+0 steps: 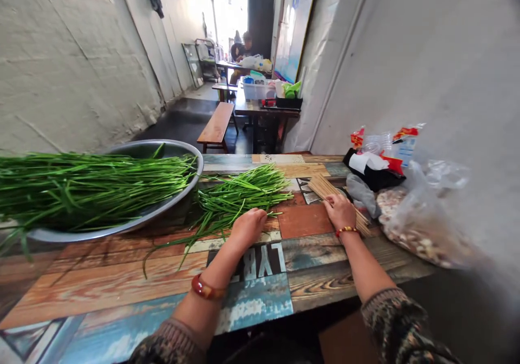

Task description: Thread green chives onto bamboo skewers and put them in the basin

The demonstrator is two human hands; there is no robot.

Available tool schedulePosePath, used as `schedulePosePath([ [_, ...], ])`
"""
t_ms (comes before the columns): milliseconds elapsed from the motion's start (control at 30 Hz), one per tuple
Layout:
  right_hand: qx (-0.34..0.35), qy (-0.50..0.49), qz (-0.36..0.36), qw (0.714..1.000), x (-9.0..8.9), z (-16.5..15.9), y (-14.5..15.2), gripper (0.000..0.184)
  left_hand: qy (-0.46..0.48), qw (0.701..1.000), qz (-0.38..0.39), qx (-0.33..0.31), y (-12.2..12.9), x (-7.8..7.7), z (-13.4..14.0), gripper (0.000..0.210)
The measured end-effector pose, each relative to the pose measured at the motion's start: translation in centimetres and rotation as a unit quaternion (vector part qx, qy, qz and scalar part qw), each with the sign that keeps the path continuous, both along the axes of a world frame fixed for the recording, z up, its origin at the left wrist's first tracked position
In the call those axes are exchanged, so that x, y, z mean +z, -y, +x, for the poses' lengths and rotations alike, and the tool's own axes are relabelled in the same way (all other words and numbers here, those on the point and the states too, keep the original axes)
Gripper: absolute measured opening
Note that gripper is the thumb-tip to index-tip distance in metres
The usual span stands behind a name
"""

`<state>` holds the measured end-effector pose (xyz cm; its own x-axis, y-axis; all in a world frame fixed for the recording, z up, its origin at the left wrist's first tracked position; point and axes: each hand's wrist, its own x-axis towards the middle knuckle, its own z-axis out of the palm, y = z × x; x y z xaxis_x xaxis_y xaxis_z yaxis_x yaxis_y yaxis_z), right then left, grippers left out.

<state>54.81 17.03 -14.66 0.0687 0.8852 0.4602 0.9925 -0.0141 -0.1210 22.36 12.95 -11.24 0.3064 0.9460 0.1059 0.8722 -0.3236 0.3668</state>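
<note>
A loose pile of green chives (247,190) lies on the table in front of me. My left hand (249,227) is at the pile's near edge, its fingers curled closed. Chive stalks run right beside it, but what the fingers hold, if anything, is hidden. Further right, a bundle of thin wooden skewers (323,186) lies slanted on the tabletop. My right hand (340,212) rests over the bundle with thumb and fingers pinched at its left side; how many skewers they grip I cannot tell.
A large metal basin (199,174) heaped with more chives (101,188) stands at the left. Plastic bags, one with pale chunks (426,239), sit at the right by the wall. The patchwork wooden table (309,220) faces a bench (219,121), another table and a person (244,47) farther back.
</note>
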Motion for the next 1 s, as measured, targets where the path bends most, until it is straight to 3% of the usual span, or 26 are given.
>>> schedulePosePath([
  [333,-0.025,0.032,-0.034,0.999,1.3,-1.8,0.6,0.015,0.216,0.975,0.023,-0.043,0.0,0.1,0.5,0.027],
  [600,-0.011,0.016,-0.048,0.999,1.6,-2.6,1.2,0.023,0.261,0.964,0.038,-0.028,0.0,-0.2,0.7,0.027],
  [767,0.037,-0.006,-0.038,0.999,1.9,-2.6,1.3,0.026,0.297,0.955,0.015,0.006,0.0,-0.1,1.2,0.033],
  [1000,0.022,0.005,-0.058,0.998,2.1,-2.5,0.3,0.018,0.282,0.959,0.016,0.010,0.3,1.0,3.0,0.033],
])
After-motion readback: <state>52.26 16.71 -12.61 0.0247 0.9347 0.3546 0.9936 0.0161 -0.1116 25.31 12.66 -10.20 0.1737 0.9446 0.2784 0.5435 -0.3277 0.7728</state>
